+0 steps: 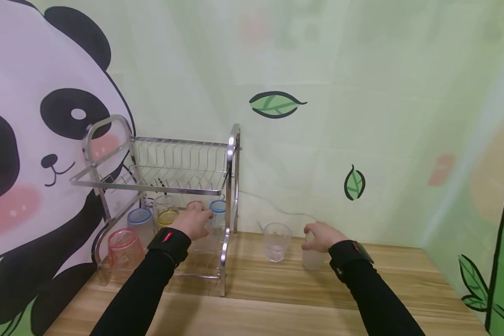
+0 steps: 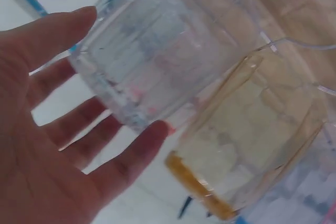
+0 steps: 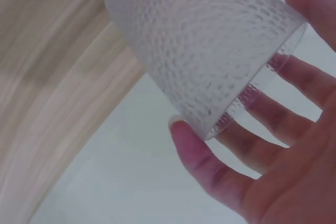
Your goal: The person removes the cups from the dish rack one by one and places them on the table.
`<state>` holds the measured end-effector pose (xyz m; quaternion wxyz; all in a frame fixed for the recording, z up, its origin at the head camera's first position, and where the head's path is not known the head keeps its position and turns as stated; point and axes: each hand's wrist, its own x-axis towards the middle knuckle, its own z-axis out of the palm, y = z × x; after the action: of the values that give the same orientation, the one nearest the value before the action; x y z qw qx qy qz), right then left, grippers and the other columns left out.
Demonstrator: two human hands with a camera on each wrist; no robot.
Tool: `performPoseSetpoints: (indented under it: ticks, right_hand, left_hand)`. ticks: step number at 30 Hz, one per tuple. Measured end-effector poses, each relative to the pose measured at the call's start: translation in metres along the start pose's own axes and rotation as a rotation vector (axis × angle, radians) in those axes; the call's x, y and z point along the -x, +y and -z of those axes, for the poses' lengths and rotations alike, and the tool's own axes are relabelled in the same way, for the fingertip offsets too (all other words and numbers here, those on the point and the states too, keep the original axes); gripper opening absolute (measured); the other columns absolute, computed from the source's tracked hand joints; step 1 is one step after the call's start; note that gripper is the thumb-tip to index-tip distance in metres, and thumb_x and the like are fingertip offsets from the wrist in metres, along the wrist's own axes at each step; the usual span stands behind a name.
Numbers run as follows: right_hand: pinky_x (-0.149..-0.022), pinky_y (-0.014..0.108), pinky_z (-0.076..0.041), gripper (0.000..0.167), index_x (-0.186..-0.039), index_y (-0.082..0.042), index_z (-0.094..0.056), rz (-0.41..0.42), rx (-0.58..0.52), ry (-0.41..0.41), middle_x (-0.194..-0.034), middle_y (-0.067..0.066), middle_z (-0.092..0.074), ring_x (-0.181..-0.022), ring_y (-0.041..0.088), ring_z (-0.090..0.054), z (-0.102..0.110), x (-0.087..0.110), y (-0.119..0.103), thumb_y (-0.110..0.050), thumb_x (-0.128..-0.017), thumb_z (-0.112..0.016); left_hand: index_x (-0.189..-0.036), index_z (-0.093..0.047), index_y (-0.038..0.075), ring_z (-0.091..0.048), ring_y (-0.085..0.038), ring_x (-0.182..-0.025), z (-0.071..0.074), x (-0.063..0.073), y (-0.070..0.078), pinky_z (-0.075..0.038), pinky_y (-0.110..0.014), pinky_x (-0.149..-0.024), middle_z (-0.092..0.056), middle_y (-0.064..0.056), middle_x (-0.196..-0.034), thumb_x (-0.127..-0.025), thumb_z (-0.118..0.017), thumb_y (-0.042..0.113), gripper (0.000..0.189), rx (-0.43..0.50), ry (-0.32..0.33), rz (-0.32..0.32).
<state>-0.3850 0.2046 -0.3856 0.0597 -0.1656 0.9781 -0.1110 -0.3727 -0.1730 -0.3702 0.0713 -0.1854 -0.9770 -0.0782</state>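
In the left wrist view my left hand holds a clear cup at one end, thumb on one side and fingers round the other. A clear cup with an amber band stands beside it. The head view has this left hand at the lower level of a metal dish rack. To the right, my right hand holds a frosted cup from above. Its dimpled wall shows in the right wrist view, where the fingers of my right hand surround the rim.
A clear cup stands on the wooden table between the rack and my right hand. Inside the rack are a red-tinted cup and blue-rimmed cups, one at left. Behind hangs a panda-printed backdrop.
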Motion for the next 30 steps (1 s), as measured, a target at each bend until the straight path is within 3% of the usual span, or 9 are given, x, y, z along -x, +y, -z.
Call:
performPoseSetpoints:
  ticks: [8, 16, 30]
  right_hand:
    - [-0.096, 0.047, -0.046, 0.04, -0.116, -0.003, -0.064, 0.023, 0.011, 0.05, -0.12, 0.015, -0.062, -0.11, 0.032, -0.056, -0.001, -0.022, -0.009, -0.026, -0.086, -0.076]
    - [-0.097, 0.047, -0.045, 0.041, -0.116, -0.003, -0.064, 0.001, -0.02, 0.027, -0.12, 0.015, -0.062, -0.11, 0.031, -0.055, -0.016, -0.041, -0.009, -0.024, -0.084, -0.078]
    - [-0.094, 0.047, -0.046, 0.047, -0.12, -0.004, -0.063, -0.004, 0.004, 0.009, -0.121, 0.017, -0.061, -0.111, 0.033, -0.055, -0.021, -0.042, -0.012, -0.024, -0.08, -0.08]
  left_hand:
    - [-0.115, -0.06, 0.012, -0.044, -0.029, -0.093, -0.009, -0.005, -0.017, -0.043, -0.033, -0.062, -0.042, -0.013, -0.112, -0.084, -0.072, 0.004, 0.035, 0.148, -0.045, 0.038]
    - [-0.114, -0.064, 0.013, -0.042, -0.03, -0.099, -0.013, -0.009, -0.012, -0.043, -0.035, -0.064, -0.045, -0.01, -0.105, -0.08, -0.077, 0.006, 0.037, 0.074, -0.061, 0.036]
    - [-0.117, -0.063, 0.012, -0.039, -0.034, -0.108, -0.016, -0.008, -0.012, -0.047, -0.04, -0.072, -0.045, -0.013, -0.111, -0.083, -0.075, 0.011, 0.036, 0.026, -0.042, 0.009]
